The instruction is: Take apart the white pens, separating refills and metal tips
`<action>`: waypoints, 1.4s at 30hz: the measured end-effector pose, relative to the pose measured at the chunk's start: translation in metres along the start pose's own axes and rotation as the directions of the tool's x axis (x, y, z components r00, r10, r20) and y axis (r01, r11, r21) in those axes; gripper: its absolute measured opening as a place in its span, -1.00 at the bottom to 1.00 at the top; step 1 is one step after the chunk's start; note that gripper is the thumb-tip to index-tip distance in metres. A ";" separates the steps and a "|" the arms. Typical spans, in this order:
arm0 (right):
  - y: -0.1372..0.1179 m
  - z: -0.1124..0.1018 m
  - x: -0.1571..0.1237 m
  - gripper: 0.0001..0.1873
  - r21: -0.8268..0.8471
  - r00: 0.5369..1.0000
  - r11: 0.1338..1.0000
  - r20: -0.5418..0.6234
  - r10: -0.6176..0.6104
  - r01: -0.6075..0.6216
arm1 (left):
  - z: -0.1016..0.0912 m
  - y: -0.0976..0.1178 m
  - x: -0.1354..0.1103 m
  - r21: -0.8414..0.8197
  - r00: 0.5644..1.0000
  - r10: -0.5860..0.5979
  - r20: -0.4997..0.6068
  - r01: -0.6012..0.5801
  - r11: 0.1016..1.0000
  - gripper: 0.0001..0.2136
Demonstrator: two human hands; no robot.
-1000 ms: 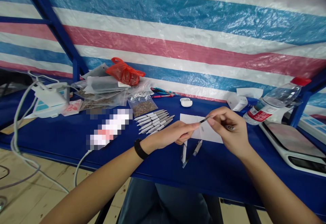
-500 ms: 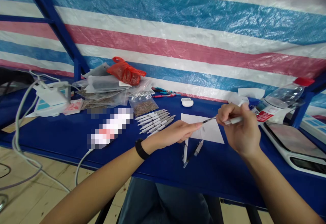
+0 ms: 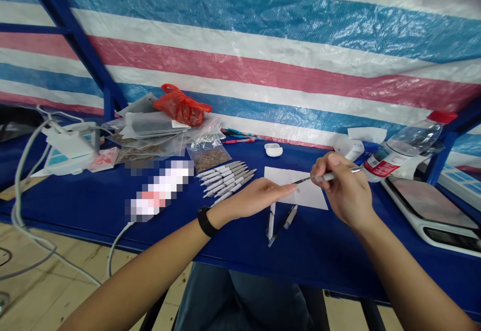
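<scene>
My left hand [image 3: 259, 198] pinches the near end of a thin dark pen refill [image 3: 302, 180] above the blue table [image 3: 93, 200]. My right hand [image 3: 343, 190] is closed round a white pen barrel [image 3: 340, 173], which lies in line with the refill's far end. Below the hands, a white barrel piece [image 3: 271, 219], a small grey pen part [image 3: 289, 216] and a thin dark refill [image 3: 275, 237] lie on the table. A white sheet of paper [image 3: 300, 195] lies under my right hand. A row of several assembled white pens [image 3: 225, 178] lies to the left.
Clear bags of small parts [image 3: 208, 156] and a red plastic bag [image 3: 180, 106] are piled at the back left. A white charger with cables [image 3: 67, 143] sits far left. A water bottle [image 3: 408, 151] and a white scale [image 3: 428, 205] are at the right. A small white case [image 3: 273, 149] lies behind the paper.
My right hand took the white barrel into its fingers and brought it onto the far end of the refill. My left hand stayed nearly still, pinching the refill.
</scene>
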State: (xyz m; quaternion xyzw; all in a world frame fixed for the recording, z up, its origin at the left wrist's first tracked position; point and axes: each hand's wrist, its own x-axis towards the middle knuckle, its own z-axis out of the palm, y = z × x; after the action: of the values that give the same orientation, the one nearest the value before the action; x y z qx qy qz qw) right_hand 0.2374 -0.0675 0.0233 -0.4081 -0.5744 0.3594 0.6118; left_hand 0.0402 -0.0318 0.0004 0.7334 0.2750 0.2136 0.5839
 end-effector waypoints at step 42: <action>0.006 0.005 -0.002 -0.45 -0.111 0.973 0.979 0.137 0.185 -0.170 | 0.001 -0.006 0.001 0.081 0.997 0.068 -0.028 -0.065 0.995 -0.42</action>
State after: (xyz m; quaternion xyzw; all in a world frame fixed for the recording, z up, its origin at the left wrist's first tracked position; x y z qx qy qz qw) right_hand 0.2328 -0.0667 0.0166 -0.4602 -0.5960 0.4127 0.5126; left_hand 0.0409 -0.0311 -0.0055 0.7615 0.2678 0.2329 0.5424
